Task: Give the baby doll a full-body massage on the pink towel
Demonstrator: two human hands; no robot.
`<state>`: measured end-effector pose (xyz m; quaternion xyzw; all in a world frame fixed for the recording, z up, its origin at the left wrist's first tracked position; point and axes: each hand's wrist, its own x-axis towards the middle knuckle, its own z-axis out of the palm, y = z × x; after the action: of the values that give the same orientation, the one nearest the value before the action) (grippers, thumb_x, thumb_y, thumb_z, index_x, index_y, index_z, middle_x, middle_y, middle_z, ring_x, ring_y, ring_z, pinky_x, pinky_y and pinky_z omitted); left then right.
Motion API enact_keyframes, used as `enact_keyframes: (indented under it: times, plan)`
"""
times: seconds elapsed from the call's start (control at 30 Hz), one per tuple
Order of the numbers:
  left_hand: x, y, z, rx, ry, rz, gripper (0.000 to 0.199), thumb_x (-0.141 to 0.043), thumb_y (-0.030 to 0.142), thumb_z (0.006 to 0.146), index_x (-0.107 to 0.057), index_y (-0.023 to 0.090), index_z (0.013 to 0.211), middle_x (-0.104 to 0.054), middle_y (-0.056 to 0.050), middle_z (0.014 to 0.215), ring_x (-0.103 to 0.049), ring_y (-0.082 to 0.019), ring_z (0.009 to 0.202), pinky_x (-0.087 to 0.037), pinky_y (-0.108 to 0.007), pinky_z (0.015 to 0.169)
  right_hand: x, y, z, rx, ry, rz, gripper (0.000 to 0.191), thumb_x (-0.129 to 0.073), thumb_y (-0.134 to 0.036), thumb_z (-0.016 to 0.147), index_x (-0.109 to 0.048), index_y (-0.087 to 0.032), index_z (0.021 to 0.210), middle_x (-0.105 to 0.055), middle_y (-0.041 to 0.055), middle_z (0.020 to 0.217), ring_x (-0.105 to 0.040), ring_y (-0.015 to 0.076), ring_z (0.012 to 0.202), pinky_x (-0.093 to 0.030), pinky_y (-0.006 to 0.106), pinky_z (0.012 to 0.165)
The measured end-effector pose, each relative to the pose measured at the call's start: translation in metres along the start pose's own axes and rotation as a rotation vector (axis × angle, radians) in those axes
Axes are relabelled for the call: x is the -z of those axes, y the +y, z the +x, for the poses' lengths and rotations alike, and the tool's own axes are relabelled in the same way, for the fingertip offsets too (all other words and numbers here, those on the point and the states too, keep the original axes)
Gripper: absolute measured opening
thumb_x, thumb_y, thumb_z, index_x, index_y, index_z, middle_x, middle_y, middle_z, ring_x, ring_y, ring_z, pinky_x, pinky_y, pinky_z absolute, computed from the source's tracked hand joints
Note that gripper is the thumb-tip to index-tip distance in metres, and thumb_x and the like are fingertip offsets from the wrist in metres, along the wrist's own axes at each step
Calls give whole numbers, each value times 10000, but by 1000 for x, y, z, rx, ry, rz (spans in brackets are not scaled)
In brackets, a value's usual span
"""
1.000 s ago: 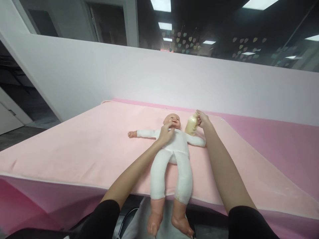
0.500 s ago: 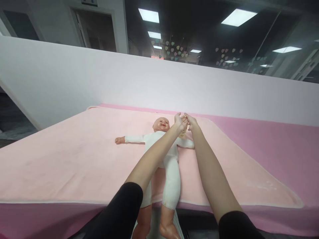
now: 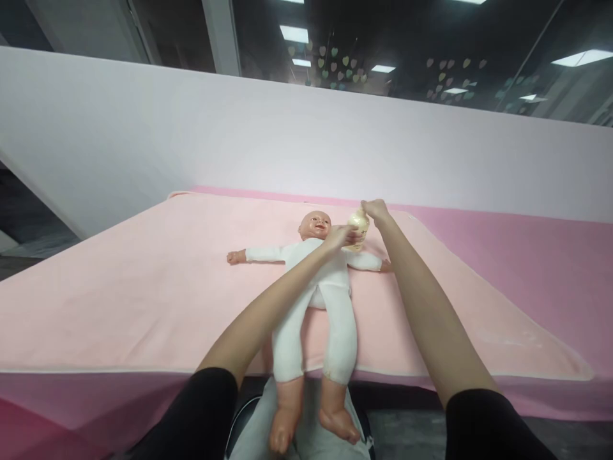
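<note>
A baby doll [image 3: 316, 268] in a white body suit lies on its back, arms spread, with its feet hanging over the near edge. Just right of its head stands a cream-coloured bottle [image 3: 359, 220] with rounded shoulders and small print. My left hand [image 3: 341, 237] reaches across the doll's chest and is wrapped round the lower body of the bottle. At the bottle's top, my right hand [image 3: 376, 209] is closed, its fingers covering the cap or pump so that its shape is hidden.
A pale pink towel [image 3: 167, 287] covers much of the pink padded surface [image 3: 541, 275]. Behind it rises a white partition [image 3: 287, 140], with dark glass bearing heart stickers above. My knees [image 3: 311, 441] are under the near edge, below the doll's legs.
My left hand has gone from an upturned palm near the bottle's top to a grip round its body. My right hand has closed at the top. The view has tilted down.
</note>
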<state>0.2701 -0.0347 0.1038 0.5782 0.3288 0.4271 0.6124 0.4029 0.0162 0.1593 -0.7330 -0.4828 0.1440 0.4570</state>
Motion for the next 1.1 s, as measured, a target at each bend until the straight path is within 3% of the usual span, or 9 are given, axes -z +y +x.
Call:
enact_keyframes:
  times: [0.1,0.17,0.27,0.4,0.57,0.7,0.8,0.93,1.1]
  plan:
    - [30,-22,-36,-205,-82,508,311,-469,201,818,-624,110,1072,-696,-114,942,-641,-212,906,-473,-382,900,-8,-3,-31,169,344,-46,347,-361,-296,920,-522,-130,1179,-493,180,1280,-416,280,1248,-322,533,1017]
    - [45,-30,-58,-334,-194,774,332,-458,171,812,-641,150,1089,-675,-105,1059,-600,-228,1030,-426,-391,970,-22,0,-66,367,420,-28,400,-278,-291,939,-462,-150,1265,-470,161,1318,-384,250,1276,-228,546,1072]
    - [54,-35,-81,-433,-280,1221,405,-365,158,847,-636,147,1148,-617,-150,1186,-518,-274,1173,-326,-455,1057,-52,14,-120,620,254,9,399,-286,-333,943,-498,-166,1237,-534,131,1261,-424,223,1238,-171,467,1122]
    - [50,-38,-90,-304,-55,1482,596,-415,284,844,-369,151,1423,-349,-173,1470,-181,-414,1385,-117,-665,1063,-81,36,-153,715,28,67,394,-233,-311,959,-602,-192,1032,-638,93,1056,-548,203,1040,-251,395,1095]
    - [36,-36,-87,-11,163,1478,744,-457,433,824,-187,233,1487,-133,-144,1555,-98,-496,1373,-158,-750,971,-81,50,-146,582,-10,126,378,-251,-335,955,-597,-192,909,-639,88,939,-570,199,925,-427,315,873]
    - [34,-34,-85,160,342,1410,834,-444,514,818,-177,80,1477,-126,-272,1519,-173,-530,1340,-222,-740,943,-76,50,-148,585,-58,122,338,-306,-353,941,-592,-195,855,-636,80,920,-576,193,893,-429,289,829]
    - [51,-35,-83,96,264,1341,805,-376,520,860,-174,28,1464,-136,-283,1511,-149,-456,1382,-188,-679,1017,-73,48,-153,619,-129,146,305,-353,-337,922,-597,-194,808,-644,75,884,-584,194,863,-432,294,817]
    - [88,-42,-76,-68,87,1137,727,-315,559,892,-215,122,1465,-163,-163,1541,-111,-306,1432,-104,-548,1118,-71,48,-155,595,-192,200,333,-384,-352,912,-621,-200,733,-657,70,843,-601,196,853,-439,301,832]
    - [113,-55,-66,-209,197,840,491,-406,360,900,-449,175,1352,-432,-97,1435,-358,-216,1350,-195,-418,1138,-67,49,-159,590,-285,267,371,-421,-373,903,-655,-206,667,-663,53,759,-623,186,787,-457,303,830]
